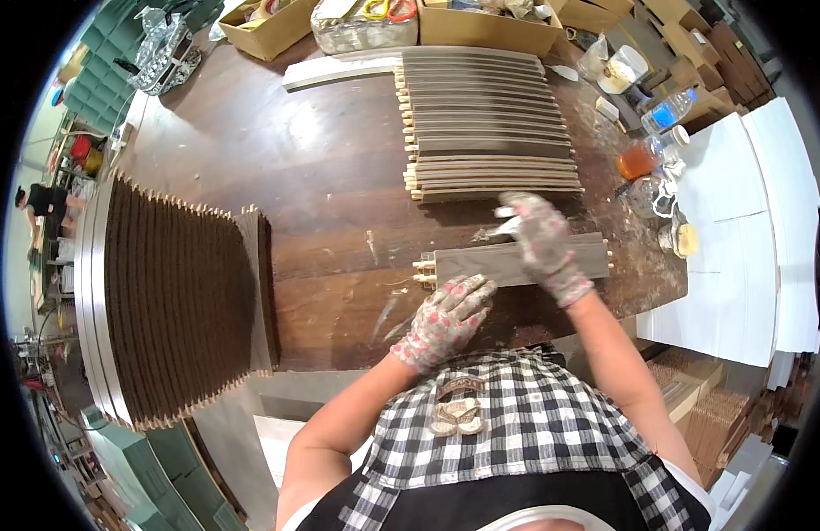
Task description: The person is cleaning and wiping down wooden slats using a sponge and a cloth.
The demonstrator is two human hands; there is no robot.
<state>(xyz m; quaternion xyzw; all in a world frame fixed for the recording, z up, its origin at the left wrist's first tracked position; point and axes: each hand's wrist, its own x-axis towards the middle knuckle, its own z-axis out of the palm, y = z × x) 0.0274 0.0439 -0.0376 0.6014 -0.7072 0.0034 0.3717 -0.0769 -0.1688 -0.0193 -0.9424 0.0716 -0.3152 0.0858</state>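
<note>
A grey-brown wooden board [503, 262] with light dowel pegs at its ends lies crosswise on the table in front of me. My left hand [447, 322], in a spotted, stained glove, rests with outstretched fingers against the board's near left edge. Above the right half of the board is my right hand [544, 241], gloved too and blurred by motion. Its fingers are closed round a small white object [509, 219], whose kind I cannot make out. Just beyond lies a row of similar pegged boards [485, 115] placed side by side.
A large stack of pegged boards [180, 301] stands on the left. Cardboard boxes [489, 31] line the far edge. At the right are a water bottle [671, 111], a jar of amber liquid [649, 157] and white sheets [737, 239]. A pale strip [339, 71] lies at the back.
</note>
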